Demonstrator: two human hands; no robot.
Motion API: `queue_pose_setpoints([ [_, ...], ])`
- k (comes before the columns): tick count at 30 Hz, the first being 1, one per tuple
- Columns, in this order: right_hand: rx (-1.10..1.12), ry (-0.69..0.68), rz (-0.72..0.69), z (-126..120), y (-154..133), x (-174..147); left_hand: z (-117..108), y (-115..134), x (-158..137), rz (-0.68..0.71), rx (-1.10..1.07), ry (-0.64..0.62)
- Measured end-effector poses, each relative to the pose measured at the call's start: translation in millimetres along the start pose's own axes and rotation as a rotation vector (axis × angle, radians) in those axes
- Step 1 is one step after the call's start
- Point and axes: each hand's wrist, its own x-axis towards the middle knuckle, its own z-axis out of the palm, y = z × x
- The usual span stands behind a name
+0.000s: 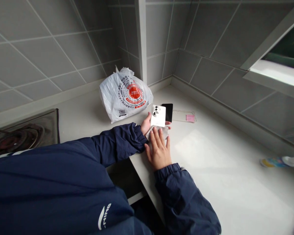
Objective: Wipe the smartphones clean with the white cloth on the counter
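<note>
A white phone (pixel 158 117) lies with its back and camera bump facing up in my left hand (pixel 145 123). The thumb rests at the phone's left edge and fingertips show beyond its right edge; the palm is hidden. Over the phone's lower part is a pale grey cloth (pixel 164 132). My right hand (pixel 159 150) lies flat on this cloth, fingers stretched out and somewhat apart. Just beyond the white phone, a dark, flat, phone-like rectangle (pixel 168 112) lies on the counter. A clear phone case (pixel 180 116) with a pink slip (pixel 190 118) on it is to the right.
A white plastic bag (pixel 112 94) with red and black print stands behind my hands on the white counter (pixel 210 195). At the left is a stove burner (pixel 17 138). A bottle (pixel 274 162) lies at the far right. Grey tiled walls (pixel 75 49) bound the counter.
</note>
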Motion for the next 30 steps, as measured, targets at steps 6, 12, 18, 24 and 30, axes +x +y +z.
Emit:
queue_pose_setpoints([
  [6, -0.009, 0.034, 0.046, -1.6, -1.1, 1.7, 3.1, -1.7, -0.5, 0.023, 0.017, 0.010],
  [12, 0.004, -0.004, 0.004, -2.1, 0.5, 1.4, 7.2, -0.7, -4.2, -0.013, 0.005, 0.004],
  [18, -0.044, 0.033, 0.134, 0.4, 0.8, 0.9, 7.5, -1.4, -3.3, 0.059, 0.031, 0.006],
  [24, -0.031, -0.027, -0.012, 0.4, -1.6, -1.0, 3.1, -0.2, -1.7, -0.036, -0.009, -0.065],
  [30, -0.049, -0.021, 0.014, 1.2, -2.3, -1.5, 5.4, 0.1, -3.2, -0.014, -0.018, -0.056],
])
